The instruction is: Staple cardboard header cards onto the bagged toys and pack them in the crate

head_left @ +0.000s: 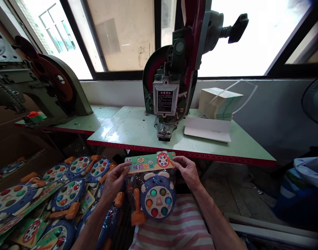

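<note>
Between my two hands hangs a bagged toy set, topped by a printed header card (144,164). My left hand (116,178) pinches the card's left end, and my right hand (187,169) pinches its right end. Below the card, inside clear plastic, are a round blue animal-shaped toy (159,201) with several coloured buttons and an orange toy hammer (138,210). The set hangs in front of the table edge, over a striped cloth (174,225) on my lap. Just beyond the card stands a stapling or riveting press (165,104), its lower head above the tabletop.
Many similar bagged toys (67,194) are heaped at the left. On the green table (127,125) lie a folded white card (207,130) and a strapped stack of cards (218,102). Another machine (49,80) stands at the left. A blue bin (291,194) and a fan (315,100) are at the right.
</note>
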A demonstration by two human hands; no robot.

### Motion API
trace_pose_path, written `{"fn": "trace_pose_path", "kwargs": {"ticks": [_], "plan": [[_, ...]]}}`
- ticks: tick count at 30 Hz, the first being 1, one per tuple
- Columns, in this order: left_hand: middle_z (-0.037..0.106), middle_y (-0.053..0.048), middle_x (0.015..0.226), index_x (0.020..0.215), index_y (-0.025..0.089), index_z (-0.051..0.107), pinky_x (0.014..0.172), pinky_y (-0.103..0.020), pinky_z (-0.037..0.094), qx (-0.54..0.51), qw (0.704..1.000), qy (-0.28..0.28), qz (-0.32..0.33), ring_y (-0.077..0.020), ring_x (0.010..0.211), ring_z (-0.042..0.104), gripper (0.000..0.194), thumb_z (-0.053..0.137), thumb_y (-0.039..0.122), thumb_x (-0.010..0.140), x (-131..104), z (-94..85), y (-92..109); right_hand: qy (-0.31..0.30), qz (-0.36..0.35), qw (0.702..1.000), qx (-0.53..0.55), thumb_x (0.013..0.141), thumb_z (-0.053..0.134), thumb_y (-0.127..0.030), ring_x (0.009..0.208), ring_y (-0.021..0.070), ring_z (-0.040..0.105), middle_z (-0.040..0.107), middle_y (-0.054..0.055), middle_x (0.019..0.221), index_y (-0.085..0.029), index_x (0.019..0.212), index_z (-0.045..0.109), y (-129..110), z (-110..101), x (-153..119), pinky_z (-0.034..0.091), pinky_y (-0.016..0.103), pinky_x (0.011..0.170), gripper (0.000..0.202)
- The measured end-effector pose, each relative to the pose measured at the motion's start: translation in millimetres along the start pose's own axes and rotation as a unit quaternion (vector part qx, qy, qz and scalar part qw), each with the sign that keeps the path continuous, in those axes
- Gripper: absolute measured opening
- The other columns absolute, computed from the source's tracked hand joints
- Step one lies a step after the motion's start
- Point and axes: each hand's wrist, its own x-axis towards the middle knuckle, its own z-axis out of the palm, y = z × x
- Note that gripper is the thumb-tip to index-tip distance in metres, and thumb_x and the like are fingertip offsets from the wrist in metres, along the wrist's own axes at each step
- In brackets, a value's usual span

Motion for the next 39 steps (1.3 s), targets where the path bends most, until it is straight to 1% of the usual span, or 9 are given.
{"fn": "trace_pose_path", "kwargs": {"ticks": [8,15,18,21,24,27,31,35,39], "plan": [[0.078,-0.005,0.089,0.106,0.021,0.079,0.075,-0.033,0.059,0.025,1.000,0.000,0.019,-0.0249,0.085,0.071,0.046,0.082,0.054,0.074,0.6,-4.1,-6.3,-0.002,0.004,1.000,0.004,0.076,0.083,-0.050,0.081,0.0229,0.072,0.078,0.005,0.089,-0.022,0.094,0.077,0.4,-0.1,-2.6,0.059,0.033,0.073,0.034],[0.078,-0.006,0.089,0.103,0.020,0.078,0.074,-0.035,0.061,0.017,1.000,-0.002,0.012,-0.0277,0.086,0.073,0.048,0.083,0.056,0.072,0.6,-4.3,-4.8,0.015,-0.005,1.000,0.003,0.074,0.085,-0.050,0.082,0.0228,0.072,0.079,0.005,0.089,-0.022,0.090,0.078,5.7,2.2,-3.2,0.059,0.033,0.074,0.033],[0.077,-0.005,0.083,0.101,0.020,0.076,0.070,-0.034,0.061,0.025,0.999,-0.007,0.019,-0.0253,0.076,0.073,0.046,0.081,0.057,0.073,0.5,-4.4,-4.9,0.037,-0.001,0.999,0.016,0.070,0.088,-0.049,0.080,0.0227,0.072,0.078,0.004,0.087,-0.022,0.087,0.078,7.1,4.1,-3.6,0.058,0.033,0.071,0.033],[0.073,-0.002,0.074,0.098,0.020,0.072,0.060,-0.032,0.059,0.038,0.999,-0.008,0.035,-0.0225,0.063,0.071,0.040,0.080,0.054,0.077,0.0,-3.7,-3.7,0.058,0.014,0.997,0.045,0.066,0.091,-0.046,0.072,0.0206,0.070,0.078,0.003,0.082,-0.022,0.085,0.077,5.6,3.9,-3.6,0.056,0.031,0.066,0.034],[0.071,0.001,0.068,0.094,0.021,0.067,0.057,-0.029,0.056,0.016,0.999,0.000,0.042,-0.0190,0.057,0.069,0.036,0.080,0.051,0.079,1.3,0.7,1.8,0.076,0.024,0.994,0.080,0.062,0.094,-0.043,0.068,0.0186,0.068,0.076,0.002,0.080,-0.021,0.083,0.076,-1.3,0.4,-1.6,0.056,0.030,0.062,0.036],[0.069,0.003,0.066,0.092,0.021,0.062,0.056,-0.024,0.053,-0.008,0.999,0.006,0.051,-0.0156,0.055,0.067,0.033,0.081,0.046,0.079,8.3,12.0,11.4,0.091,0.024,0.990,0.108,0.059,0.096,-0.041,0.066,0.0168,0.067,0.074,0.001,0.078,-0.021,0.081,0.074,-13.7,-7.7,4.9,0.056,0.028,0.060,0.036],[0.067,0.005,0.064,0.088,0.021,0.059,0.051,-0.020,0.046,-0.051,0.997,0.002,0.063,-0.0120,0.052,0.063,0.035,0.083,0.043,0.076,32.3,39.6,26.0,0.110,0.024,0.983,0.143,0.054,0.098,-0.038,0.064,0.0167,0.068,0.074,-0.001,0.074,-0.021,0.079,0.072,-33.6,-27.5,22.4,0.057,0.028,0.058,0.040],[0.067,0.006,0.061,0.083,0.021,0.054,0.051,-0.020,0.046,-0.076,0.995,-0.037,0.060,-0.0126,0.050,0.064,0.038,0.083,0.045,0.074,72.3,75.9,38.9,0.132,0.010,0.981,0.144,0.050,0.100,-0.037,0.063,0.0190,0.070,0.074,0.001,0.073,-0.020,0.080,0.070,-49.8,-55.8,50.2,0.059,0.031,0.057,0.045],[0.066,0.004,0.058,0.080,0.022,0.051,0.049,-0.022,0.048,-0.092,0.991,-0.072,0.067,-0.0143,0.049,0.063,0.039,0.082,0.045,0.071,121.5,109.7,45.1,0.149,-0.005,0.983,0.109,0.046,0.101,-0.036,0.057,0.0158,0.067,0.071,0.001,0.065,-0.018,0.075,0.070,-59.3,-81.0,84.2,0.055,0.026,0.054,0.046]]}}
